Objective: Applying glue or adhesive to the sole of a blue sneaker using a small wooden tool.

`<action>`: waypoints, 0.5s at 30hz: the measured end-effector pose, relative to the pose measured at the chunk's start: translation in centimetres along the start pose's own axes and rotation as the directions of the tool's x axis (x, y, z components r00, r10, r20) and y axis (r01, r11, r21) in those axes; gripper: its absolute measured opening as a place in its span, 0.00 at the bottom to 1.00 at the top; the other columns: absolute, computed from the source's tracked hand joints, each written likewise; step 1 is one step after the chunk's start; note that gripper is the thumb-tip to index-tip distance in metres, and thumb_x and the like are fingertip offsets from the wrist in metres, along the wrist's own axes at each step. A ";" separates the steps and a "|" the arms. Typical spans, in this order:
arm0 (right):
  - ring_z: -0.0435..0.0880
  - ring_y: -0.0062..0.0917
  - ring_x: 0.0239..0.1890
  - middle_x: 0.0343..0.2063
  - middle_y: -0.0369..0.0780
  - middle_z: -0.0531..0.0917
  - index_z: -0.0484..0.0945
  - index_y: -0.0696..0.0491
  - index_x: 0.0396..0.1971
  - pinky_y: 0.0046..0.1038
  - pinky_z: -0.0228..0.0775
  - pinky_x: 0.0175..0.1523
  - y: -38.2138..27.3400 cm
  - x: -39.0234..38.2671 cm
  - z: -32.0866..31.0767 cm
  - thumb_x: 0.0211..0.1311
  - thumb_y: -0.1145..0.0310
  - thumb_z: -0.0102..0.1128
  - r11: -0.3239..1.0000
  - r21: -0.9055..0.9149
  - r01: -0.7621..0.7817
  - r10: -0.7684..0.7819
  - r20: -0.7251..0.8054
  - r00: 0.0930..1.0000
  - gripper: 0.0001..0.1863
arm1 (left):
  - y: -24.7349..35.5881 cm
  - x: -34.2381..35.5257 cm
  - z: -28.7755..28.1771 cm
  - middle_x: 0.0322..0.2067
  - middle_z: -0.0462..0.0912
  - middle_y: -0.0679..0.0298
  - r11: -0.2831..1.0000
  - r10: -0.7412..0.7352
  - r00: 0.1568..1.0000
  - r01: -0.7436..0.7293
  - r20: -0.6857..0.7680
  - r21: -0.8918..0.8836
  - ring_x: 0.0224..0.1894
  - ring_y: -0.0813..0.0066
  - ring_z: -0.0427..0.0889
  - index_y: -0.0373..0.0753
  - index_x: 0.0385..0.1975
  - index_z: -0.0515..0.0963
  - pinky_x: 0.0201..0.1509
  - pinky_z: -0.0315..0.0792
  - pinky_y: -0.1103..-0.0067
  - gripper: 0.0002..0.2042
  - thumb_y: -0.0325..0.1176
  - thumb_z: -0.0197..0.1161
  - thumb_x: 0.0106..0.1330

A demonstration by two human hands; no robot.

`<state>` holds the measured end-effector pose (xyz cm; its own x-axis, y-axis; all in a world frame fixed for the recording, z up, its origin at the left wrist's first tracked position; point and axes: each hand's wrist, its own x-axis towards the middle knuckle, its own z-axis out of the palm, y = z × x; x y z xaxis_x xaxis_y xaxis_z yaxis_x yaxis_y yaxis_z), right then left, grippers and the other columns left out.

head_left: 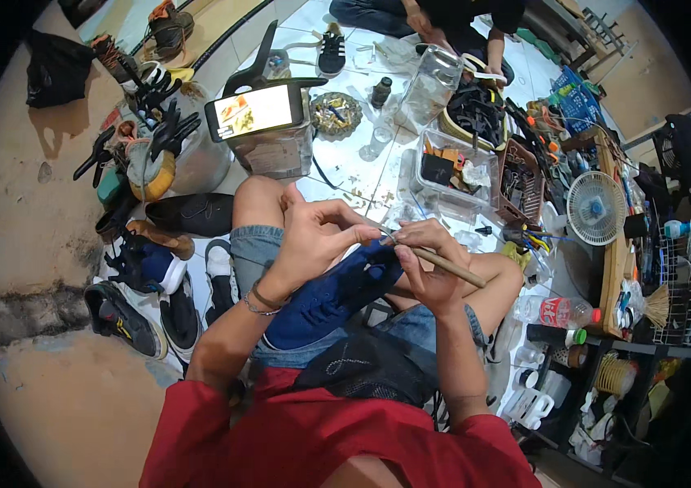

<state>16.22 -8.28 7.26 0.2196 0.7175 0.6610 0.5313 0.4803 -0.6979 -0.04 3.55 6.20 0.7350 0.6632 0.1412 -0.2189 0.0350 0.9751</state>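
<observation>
A dark blue lace-up shoe (313, 307) lies across my lap, its upper part under my hands. My right hand (435, 272) is closed around a tool with a slim wooden handle (461, 272), which looks like an awl; the handle sticks out to the right. My left hand (323, 242) meets it over the shoe, thumb and forefinger pinched together close to the tool's thin metal end. Whatever sits between those left fingertips is too small to make out. A black bag or cloth (362, 366) rests against my waist.
A phone (254, 112) leans on a clear container ahead. Beyond it are an ashtray (336, 113), a dark bottle (380, 92) and another person's hand (495, 58). Right: tool box (459, 167), basket (522, 180), fan (596, 207), bottles (555, 311). Several shoes (124, 319) lie left.
</observation>
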 end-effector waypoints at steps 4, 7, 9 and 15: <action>0.83 0.30 0.31 0.29 0.43 0.84 0.80 0.59 0.33 0.27 0.75 0.39 0.4 -0.1 0.2 0.55 0.79 0.69 0.999 -0.003 -0.037 0.037 -0.021 0.999 0.07 | -0.5 0.3 -0.6 0.28 0.86 0.58 0.997 -0.060 0.998 0.060 -0.008 -0.049 0.31 0.77 0.84 0.26 0.32 0.81 0.39 0.77 0.84 0.07 0.24 0.70 0.61; 0.83 0.28 0.31 0.29 0.43 0.84 0.80 0.59 0.33 0.26 0.74 0.38 0.4 0.0 0.1 0.58 0.77 0.68 0.990 0.047 -0.136 0.138 -0.030 0.990 0.06 | -0.7 0.9 -1.0 0.28 0.86 0.58 0.998 -0.053 0.998 0.054 -0.019 0.022 0.31 0.77 0.84 0.27 0.32 0.81 0.39 0.77 0.83 0.06 0.24 0.68 0.62; 0.83 0.25 0.32 0.30 0.43 0.84 0.80 0.59 0.34 0.25 0.74 0.37 1.7 0.0 -0.1 0.61 0.74 0.66 0.945 0.123 -0.304 0.313 -0.059 0.948 0.05 | -0.7 1.8 -0.9 0.26 0.85 0.59 0.991 -0.052 0.999 0.054 -0.014 0.122 0.30 0.77 0.84 0.27 0.32 0.81 0.37 0.77 0.82 0.05 0.24 0.65 0.65; 0.84 0.22 0.36 0.29 0.39 0.84 0.78 0.62 0.35 0.25 0.75 0.44 5.4 2.8 -2.4 0.67 0.72 0.60 0.840 0.350 -0.413 0.464 -0.071 0.883 0.07 | -3.5 4.4 -2.1 0.21 0.82 0.63 0.927 0.120 0.977 -0.047 -0.175 0.373 0.24 0.79 0.81 0.29 0.28 0.78 0.30 0.73 0.81 0.08 0.25 0.57 0.69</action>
<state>21.70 -4.85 6.01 0.4986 0.8205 0.2795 0.0690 0.2839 -0.9564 2.65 7.93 3.08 0.5800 0.7830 0.2249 0.0017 -0.2772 0.9608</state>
